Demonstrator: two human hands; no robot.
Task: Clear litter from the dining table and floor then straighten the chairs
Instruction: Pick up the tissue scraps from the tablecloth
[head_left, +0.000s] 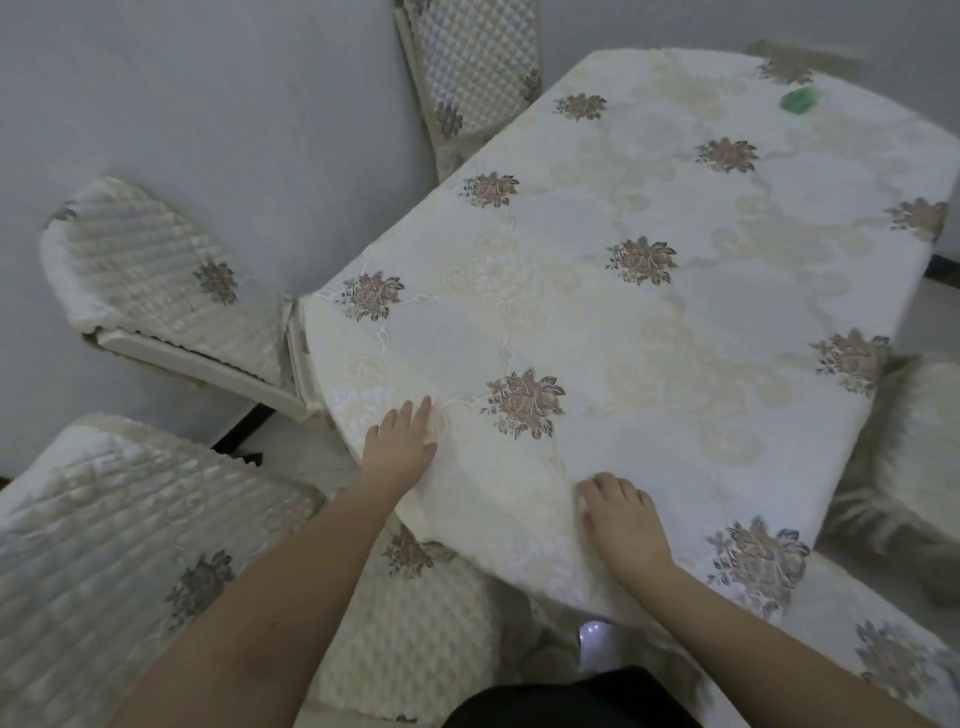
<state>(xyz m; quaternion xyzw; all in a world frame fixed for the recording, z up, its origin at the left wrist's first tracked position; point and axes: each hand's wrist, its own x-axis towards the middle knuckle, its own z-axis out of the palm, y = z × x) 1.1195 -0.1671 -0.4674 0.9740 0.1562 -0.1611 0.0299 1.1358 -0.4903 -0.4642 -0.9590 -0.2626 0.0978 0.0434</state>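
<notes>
Head view: both hands on the dining table (675, 312), near its front edge. Left hand (400, 441) lies flat on the floral tablecloth (597, 322), fingers straight. Right hand (621, 514) rests palm down with fingers slightly bent, gripping nothing. Small green item (798, 98), blurred, sits at the far end of the table, well apart from both hands. Quilted-cover chairs (156, 275) stand around the table.

home dining room: clothed table (675, 322), padded chairs (156, 270).
</notes>
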